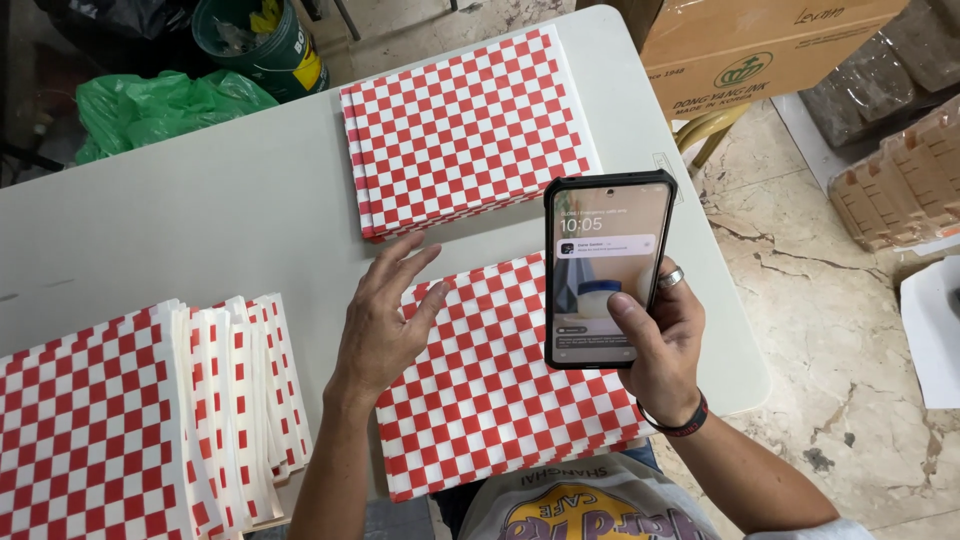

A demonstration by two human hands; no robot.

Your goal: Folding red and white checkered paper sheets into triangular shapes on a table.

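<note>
Black-cased phone [608,268] — screen lit, gripped in right hand [664,345], left hand [382,322] fingers spread flat on red-checked paper [500,385]

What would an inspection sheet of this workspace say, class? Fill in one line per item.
Surface: white table, partly bare.
Job's things: phone with lit screen; red-and-white checkered paper stack in front of the person.
Clutter: second checkered stack farther back; fanned pile at left.
Grips: left hand flat on the near stack; right hand holds the phone.
Cables: nothing seen.
Surroundings: green bags, bucket, cardboard box, marble floor.
</note>
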